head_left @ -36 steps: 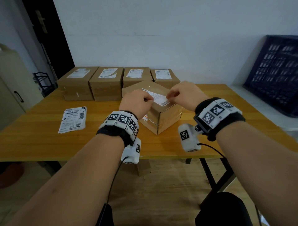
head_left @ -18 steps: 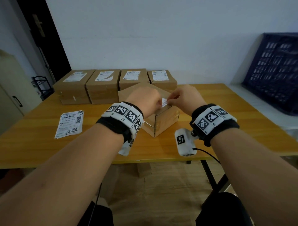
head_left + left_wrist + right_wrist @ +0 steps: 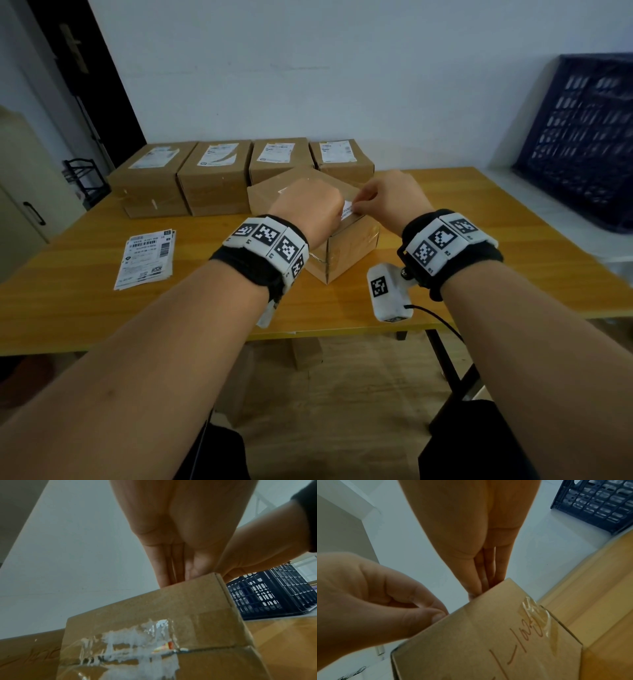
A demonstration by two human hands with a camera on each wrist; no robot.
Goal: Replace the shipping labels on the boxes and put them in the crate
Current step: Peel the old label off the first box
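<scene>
A brown cardboard box (image 3: pixel 346 255) stands turned cornerwise on the wooden table (image 3: pixel 445 294), close to its front edge. A white shipping label (image 3: pixel 348 210) lies on the box's top; only a small strip shows between my hands. My left hand (image 3: pixel 318 209) covers most of the label. In the right wrist view its thumb and forefinger (image 3: pixel 436 615) pinch at the box's top edge. My right hand (image 3: pixel 363 205) pinches the label's right end, its fingers (image 3: pixel 481 585) held close together. The dark blue crate (image 3: pixel 582 137) stands tilted on a white ledge at the right.
Several more labelled cardboard boxes (image 3: pixel 215 178) stand in a row along the table's back edge. A stack of fresh labels (image 3: pixel 145 258) lies at the left of the table. Torn label residue (image 3: pixel 130 649) clings to the near box's side.
Both hands have slid toward the box's near corner. The label, plainly seen a second ago, is now mostly hidden under my left hand.
</scene>
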